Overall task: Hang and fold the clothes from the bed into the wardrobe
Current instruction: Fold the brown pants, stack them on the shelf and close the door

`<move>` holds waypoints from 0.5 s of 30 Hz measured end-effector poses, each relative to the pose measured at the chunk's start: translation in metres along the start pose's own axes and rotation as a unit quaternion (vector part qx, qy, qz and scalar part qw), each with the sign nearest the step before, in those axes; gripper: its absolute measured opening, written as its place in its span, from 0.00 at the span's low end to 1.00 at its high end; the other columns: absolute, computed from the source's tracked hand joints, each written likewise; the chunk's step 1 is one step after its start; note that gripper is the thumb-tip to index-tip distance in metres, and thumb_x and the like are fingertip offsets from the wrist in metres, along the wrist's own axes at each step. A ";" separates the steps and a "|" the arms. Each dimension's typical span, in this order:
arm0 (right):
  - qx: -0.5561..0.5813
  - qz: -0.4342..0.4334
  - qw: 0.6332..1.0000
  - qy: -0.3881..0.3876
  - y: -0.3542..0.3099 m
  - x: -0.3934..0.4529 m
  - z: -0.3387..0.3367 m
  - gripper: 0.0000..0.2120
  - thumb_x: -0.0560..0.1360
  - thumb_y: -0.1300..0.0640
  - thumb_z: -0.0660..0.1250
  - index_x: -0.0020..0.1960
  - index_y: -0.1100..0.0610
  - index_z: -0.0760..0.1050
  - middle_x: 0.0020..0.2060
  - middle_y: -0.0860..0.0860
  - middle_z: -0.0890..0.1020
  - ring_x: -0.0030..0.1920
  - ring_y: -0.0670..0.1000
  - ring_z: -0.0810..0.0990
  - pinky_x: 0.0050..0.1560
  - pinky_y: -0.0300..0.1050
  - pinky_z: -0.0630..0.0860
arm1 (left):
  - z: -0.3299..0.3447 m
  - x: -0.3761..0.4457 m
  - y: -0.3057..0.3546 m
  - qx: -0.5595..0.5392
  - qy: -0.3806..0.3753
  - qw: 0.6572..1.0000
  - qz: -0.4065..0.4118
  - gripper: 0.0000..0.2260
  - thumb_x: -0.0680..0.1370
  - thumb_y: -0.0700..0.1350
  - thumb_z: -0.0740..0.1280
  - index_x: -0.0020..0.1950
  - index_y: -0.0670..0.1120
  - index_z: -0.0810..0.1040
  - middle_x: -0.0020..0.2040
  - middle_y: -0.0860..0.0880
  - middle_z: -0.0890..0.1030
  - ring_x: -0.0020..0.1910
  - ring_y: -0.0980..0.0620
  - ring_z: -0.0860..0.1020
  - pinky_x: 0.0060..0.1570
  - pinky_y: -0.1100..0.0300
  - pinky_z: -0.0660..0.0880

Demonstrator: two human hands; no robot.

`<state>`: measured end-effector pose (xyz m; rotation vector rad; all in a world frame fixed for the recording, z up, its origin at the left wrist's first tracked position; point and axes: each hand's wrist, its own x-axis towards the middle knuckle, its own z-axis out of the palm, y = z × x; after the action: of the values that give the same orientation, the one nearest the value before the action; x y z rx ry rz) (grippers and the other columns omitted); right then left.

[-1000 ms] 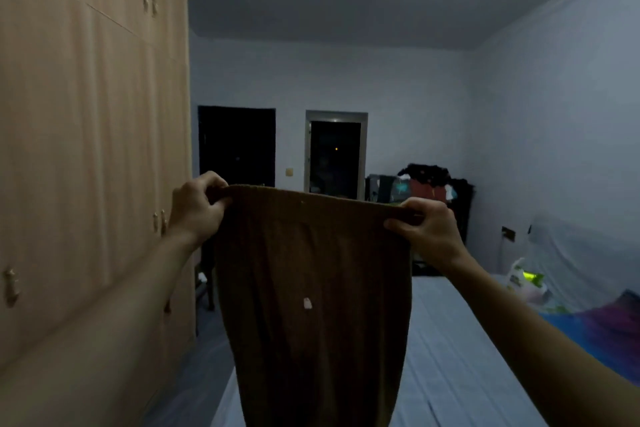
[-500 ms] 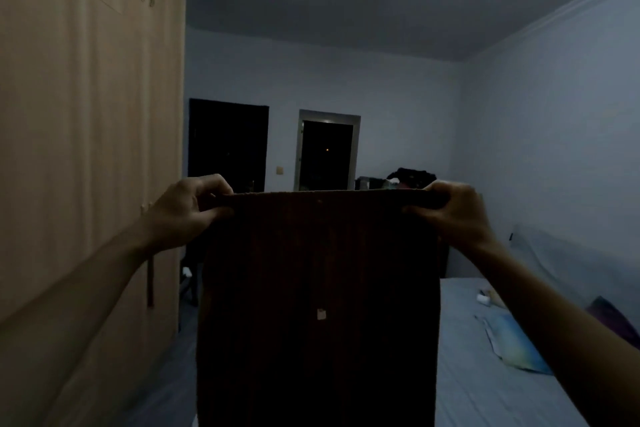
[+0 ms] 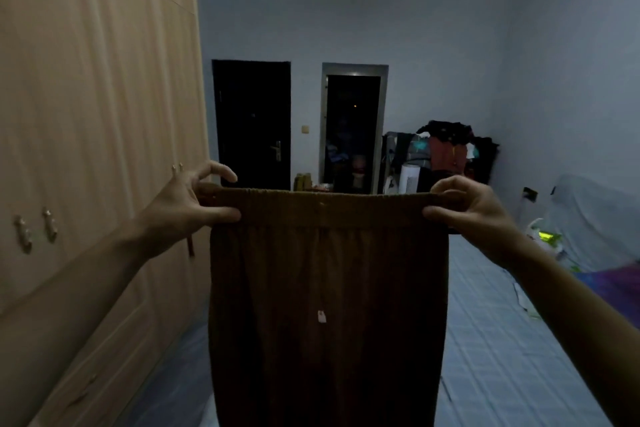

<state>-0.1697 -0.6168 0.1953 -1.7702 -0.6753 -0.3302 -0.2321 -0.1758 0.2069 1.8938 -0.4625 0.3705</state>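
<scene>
Both hands are pinching the elastic waistband of brown trousers (image 3: pixel 325 305), the left hand (image 3: pixel 188 204) and right hand (image 3: pixel 467 210) stretching it taut at chest height, the legs hanging between wardrobe (image 3: pixel 97 149) and bed (image 3: pixel 502 340).

Trousers (image 3: pixel 325 305) hang at centre frame, filling the lower middle, waistband stretched level between two hands. Left hand (image 3: pixel 188 203) at the waistband's left end, right hand (image 3: pixel 464 210) at its right end. Wardrobe (image 3: pixel 97 135) fills the left side of the frame. Bed (image 3: pixel 502 350) lies at lower right, behind and right of the trousers. Two doorways in the far wall above the waistband; clothes pile (image 3: pixel 446 146) right of them.
</scene>
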 end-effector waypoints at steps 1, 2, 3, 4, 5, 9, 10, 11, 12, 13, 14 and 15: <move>0.004 0.017 1.000 0.003 0.004 -0.003 0.000 0.18 0.65 0.60 0.73 0.55 0.56 0.77 0.48 0.56 0.84 0.48 0.52 0.85 0.44 0.41 0.82 | 0.002 -0.001 -0.002 -0.008 0.003 1.000 -0.011 0.20 0.65 0.38 0.76 0.55 0.46 0.78 0.45 0.43 0.84 0.46 0.46 0.84 0.44 0.56 0.82; 0.007 0.034 0.999 0.001 0.009 -0.006 0.000 0.20 0.65 0.60 0.73 0.56 0.56 0.78 0.48 0.56 0.84 0.49 0.52 0.85 0.45 0.40 0.81 | 0.004 -0.002 -0.003 -0.011 0.001 1.000 -0.019 0.19 0.64 0.39 0.77 0.53 0.45 0.79 0.44 0.44 0.84 0.46 0.46 0.83 0.43 0.58 0.82; 0.007 0.047 0.999 -0.006 0.013 -0.008 0.000 0.19 0.65 0.60 0.73 0.56 0.57 0.79 0.48 0.55 0.84 0.49 0.52 0.85 0.46 0.40 0.81 | 0.005 -0.004 -0.005 -0.010 -0.005 1.000 -0.025 0.17 0.63 0.39 0.77 0.51 0.44 0.81 0.44 0.44 0.84 0.45 0.46 0.83 0.43 0.59 0.81; 0.003 0.059 0.998 -0.017 0.017 -0.010 0.001 0.16 0.66 0.60 0.73 0.54 0.58 0.80 0.47 0.55 0.85 0.49 0.52 0.85 0.45 0.40 0.81 | 0.006 -0.006 -0.008 -0.009 -0.014 0.999 -0.032 0.14 0.64 0.39 0.76 0.48 0.44 0.82 0.43 0.44 0.83 0.45 0.46 0.83 0.43 0.59 0.81; -0.001 0.071 0.997 -0.027 0.021 -0.012 0.002 0.13 0.68 0.61 0.72 0.52 0.60 0.80 0.46 0.55 0.85 0.49 0.53 0.85 0.45 0.40 0.81 | 0.008 -0.007 -0.012 -0.010 -0.021 0.999 -0.041 0.12 0.65 0.39 0.76 0.46 0.44 0.82 0.43 0.44 0.83 0.45 0.46 0.83 0.43 0.58 0.80; 0.006 0.108 0.993 -0.040 0.037 -0.020 0.006 0.05 0.74 0.66 0.68 0.50 0.63 0.79 0.44 0.57 0.84 0.49 0.56 0.84 0.47 0.46 0.80 | 0.013 -0.013 -0.032 -0.010 -0.041 0.995 -0.089 0.07 0.72 0.38 0.74 0.47 0.44 0.80 0.46 0.43 0.83 0.50 0.44 0.82 0.45 0.56 0.79; 0.015 0.118 0.992 -0.046 0.041 -0.022 0.008 0.05 0.75 0.65 0.68 0.50 0.63 0.78 0.44 0.57 0.84 0.49 0.56 0.84 0.47 0.46 0.80 | 0.013 -0.014 -0.036 -0.014 -0.053 0.994 -0.096 0.08 0.71 0.42 0.76 0.47 0.45 0.80 0.46 0.43 0.83 0.50 0.44 0.82 0.45 0.57 0.79; 0.022 0.131 0.990 -0.051 0.045 -0.024 0.009 0.05 0.76 0.64 0.67 0.51 0.62 0.78 0.45 0.56 0.84 0.50 0.55 0.84 0.47 0.46 0.80 | 0.013 -0.016 -0.040 -0.024 -0.070 0.992 -0.104 0.11 0.70 0.45 0.77 0.48 0.45 0.79 0.46 0.44 0.83 0.49 0.45 0.82 0.45 0.57 0.79; 0.028 0.148 0.987 -0.053 0.049 -0.026 0.010 0.05 0.76 0.62 0.67 0.51 0.61 0.77 0.46 0.55 0.84 0.49 0.54 0.84 0.47 0.46 0.80 | 0.011 -0.018 -0.045 -0.045 -0.091 0.988 -0.113 0.14 0.69 0.46 0.78 0.50 0.43 0.79 0.47 0.43 0.82 0.49 0.45 0.82 0.45 0.57 0.79; 0.033 0.166 0.984 -0.050 0.053 -0.027 0.012 0.06 0.76 0.61 0.67 0.52 0.60 0.77 0.46 0.55 0.85 0.49 0.53 0.85 0.47 0.46 0.80 | 0.009 -0.019 -0.048 -0.078 -0.115 0.982 -0.126 0.17 0.69 0.47 0.78 0.51 0.41 0.78 0.48 0.43 0.81 0.49 0.45 0.81 0.46 0.56 0.80; 0.039 0.184 0.981 -0.044 0.057 -0.025 0.015 0.08 0.75 0.59 0.68 0.53 0.60 0.78 0.46 0.55 0.85 0.49 0.53 0.85 0.48 0.46 0.80 | 0.008 -0.018 -0.051 -0.114 -0.133 0.974 -0.141 0.17 0.70 0.45 0.78 0.52 0.39 0.77 0.49 0.42 0.81 0.50 0.44 0.81 0.47 0.54 0.80; 0.045 0.202 0.978 -0.032 0.059 -0.021 0.019 0.09 0.74 0.58 0.69 0.53 0.60 0.78 0.46 0.56 0.85 0.48 0.53 0.85 0.48 0.47 0.80 | 0.010 -0.016 -0.053 -0.144 -0.132 0.968 -0.159 0.16 0.70 0.43 0.78 0.52 0.39 0.77 0.49 0.42 0.80 0.50 0.44 0.81 0.48 0.54 0.80</move>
<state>-0.1536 -0.6153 0.1316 -1.7880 -0.3558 0.0346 -0.2198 -0.1654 0.1529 1.6989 -0.3565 -0.1592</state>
